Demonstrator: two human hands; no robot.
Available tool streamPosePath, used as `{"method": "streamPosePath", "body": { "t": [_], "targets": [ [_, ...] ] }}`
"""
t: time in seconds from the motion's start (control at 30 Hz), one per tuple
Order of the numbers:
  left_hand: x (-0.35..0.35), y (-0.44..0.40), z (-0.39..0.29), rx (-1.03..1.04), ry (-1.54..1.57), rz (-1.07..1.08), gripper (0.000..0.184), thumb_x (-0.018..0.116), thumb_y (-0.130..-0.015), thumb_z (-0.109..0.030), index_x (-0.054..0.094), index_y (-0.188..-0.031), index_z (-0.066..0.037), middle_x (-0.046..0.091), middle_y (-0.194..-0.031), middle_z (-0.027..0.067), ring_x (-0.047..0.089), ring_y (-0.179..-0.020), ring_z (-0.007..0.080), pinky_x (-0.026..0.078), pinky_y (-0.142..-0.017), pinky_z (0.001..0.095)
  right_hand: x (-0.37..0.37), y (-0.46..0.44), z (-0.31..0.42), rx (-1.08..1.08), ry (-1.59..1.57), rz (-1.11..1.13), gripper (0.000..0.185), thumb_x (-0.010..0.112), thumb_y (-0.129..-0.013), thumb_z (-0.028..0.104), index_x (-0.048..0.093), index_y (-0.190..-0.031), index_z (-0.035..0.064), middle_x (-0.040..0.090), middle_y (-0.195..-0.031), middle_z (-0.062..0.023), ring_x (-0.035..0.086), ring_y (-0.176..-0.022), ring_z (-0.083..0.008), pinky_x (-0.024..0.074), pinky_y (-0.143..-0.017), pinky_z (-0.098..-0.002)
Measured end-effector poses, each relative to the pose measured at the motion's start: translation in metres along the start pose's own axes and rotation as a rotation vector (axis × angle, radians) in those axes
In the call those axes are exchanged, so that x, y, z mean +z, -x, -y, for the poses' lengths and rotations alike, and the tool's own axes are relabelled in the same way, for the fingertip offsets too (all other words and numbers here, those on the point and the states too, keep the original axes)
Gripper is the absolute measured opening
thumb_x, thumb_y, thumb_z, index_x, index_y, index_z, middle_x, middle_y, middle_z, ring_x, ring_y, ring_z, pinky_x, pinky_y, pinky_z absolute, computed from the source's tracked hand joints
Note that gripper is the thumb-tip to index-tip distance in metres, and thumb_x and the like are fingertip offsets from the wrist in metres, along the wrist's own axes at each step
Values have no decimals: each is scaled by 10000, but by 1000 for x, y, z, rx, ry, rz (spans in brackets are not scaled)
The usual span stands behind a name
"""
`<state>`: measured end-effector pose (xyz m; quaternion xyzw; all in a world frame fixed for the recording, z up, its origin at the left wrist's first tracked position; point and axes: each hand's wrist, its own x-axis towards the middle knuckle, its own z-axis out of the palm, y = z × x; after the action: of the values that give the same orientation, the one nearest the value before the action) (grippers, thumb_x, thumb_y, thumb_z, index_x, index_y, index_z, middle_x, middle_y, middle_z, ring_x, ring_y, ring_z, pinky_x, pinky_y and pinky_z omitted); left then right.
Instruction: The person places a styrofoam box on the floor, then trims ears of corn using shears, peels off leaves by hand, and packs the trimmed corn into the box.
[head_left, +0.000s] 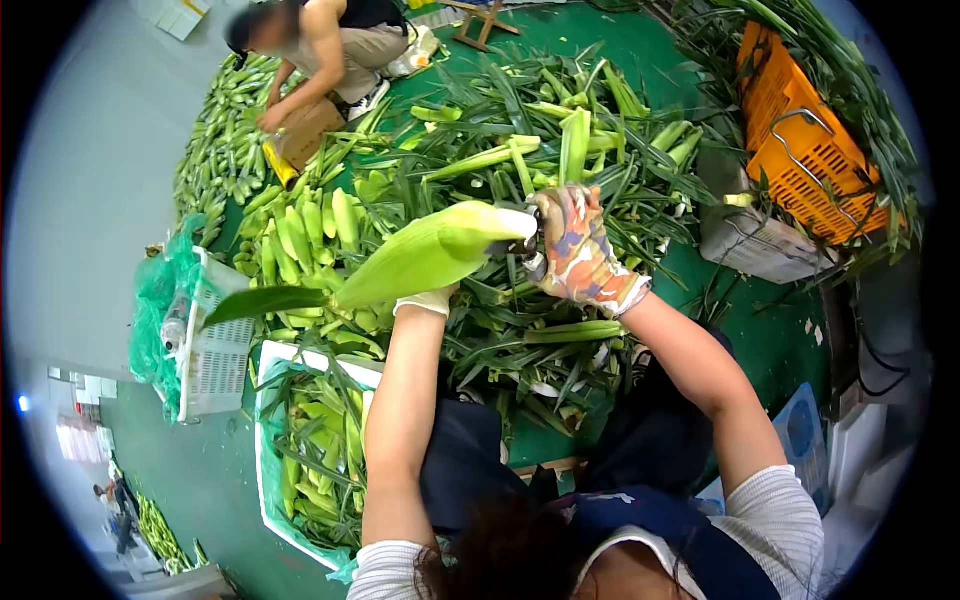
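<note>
A green ear of corn [420, 255] in its husk lies crosswise in front of me, its pale cut stem end to the right and a long leaf trailing left. My left hand [430, 299], in a white glove, is under the ear and holds it from below; the ear hides most of its fingers. My right hand [580, 248], in a camouflage-patterned glove, is closed at the stem end. Its fingers wrap around a dark metal tool [533, 243], mostly hidden, whose exact kind I cannot make out. Behind both hands spreads a heap of corn leaves and stalks [500, 105].
Husked-green ears [290, 235] are piled left of the heap. A foam box [268, 440] with ears and leaves stands at my left, near a white basket [222, 345] with green netting. An orange crate [800, 140] sits upper right. Another person [335, 50] crouches by more ears.
</note>
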<state>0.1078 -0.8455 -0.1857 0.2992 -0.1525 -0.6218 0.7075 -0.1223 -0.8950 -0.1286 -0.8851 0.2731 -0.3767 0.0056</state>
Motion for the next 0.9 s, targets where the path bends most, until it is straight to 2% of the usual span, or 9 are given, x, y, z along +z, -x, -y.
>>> {"method": "streamPosePath", "body": {
  "t": [0.17,0.2,0.27,0.47,0.57,0.67,0.73,0.8,0.9],
  "targets": [
    [-20,-9,7,55,-187,125,327,537,-906,-273,558,-1113,-21,589,-1133,135,567,-1026,222,463,-927,373,-5,16,9,250,-69,274,387,634,-709,215,448,-957,-16,544,-915,-244,555,-861,-401,443,-737,-472],
    [-19,-6,5,30,90,-252,467,602,-846,-391,517,-1193,-90,573,-1146,101,548,-1061,262,414,-963,424,8,24,9,468,-135,435,409,635,-739,255,441,-955,-33,575,-772,-237,580,-705,-403,455,-605,-482],
    [16,6,-5,61,104,-675,482,636,-815,-421,524,-1153,-96,584,-1105,90,550,-1033,262,426,-922,430,29,37,7,569,-341,398,425,647,-718,259,440,-948,-33,577,-691,-234,581,-622,-406,464,-549,-471],
    [36,9,-32,221,-194,-602,361,640,-793,-443,567,-970,-137,613,-922,47,577,-823,189,476,-657,313,17,50,0,878,-961,462,317,716,-623,148,519,-829,11,538,-711,-43,519,-633,-151,461,-570,-322],
    [39,14,-48,72,-67,-488,370,560,-814,-447,575,-952,-105,618,-930,87,584,-857,237,478,-728,412,5,53,5,961,-1429,442,190,659,-687,85,529,-815,31,520,-628,-13,478,-528,-99,432,-515,-266],
    [17,17,-60,38,-97,-510,347,571,-809,-399,576,-969,-91,621,-931,96,587,-887,246,478,-796,436,3,42,-11,1415,-1717,250,180,647,-747,105,492,-837,90,501,-669,-14,480,-561,-116,430,-497,-270],
    [6,17,-63,173,-102,-476,363,584,-796,-378,571,-998,-76,622,-920,100,593,-885,241,487,-787,424,5,48,-40,1326,-2058,162,204,625,-805,263,498,-804,103,508,-719,-16,488,-607,-104,467,-548,-277],
    [8,16,-59,272,-393,-503,357,674,-741,-260,574,-999,-34,625,-879,119,616,-749,232,513,-714,365,-7,37,-48,1148,-1284,688,262,624,-812,319,531,-875,82,542,-772,-31,517,-657,-112,476,-599,-287],
    [40,27,-48,336,-927,-533,350,720,-705,-158,571,-984,-8,633,-832,87,601,-718,171,501,-668,300,0,51,-24,747,-635,890,658,731,-667,400,482,-1099,-29,619,-903,-159,602,-821,-273,483,-756,-350]
  ]
}}
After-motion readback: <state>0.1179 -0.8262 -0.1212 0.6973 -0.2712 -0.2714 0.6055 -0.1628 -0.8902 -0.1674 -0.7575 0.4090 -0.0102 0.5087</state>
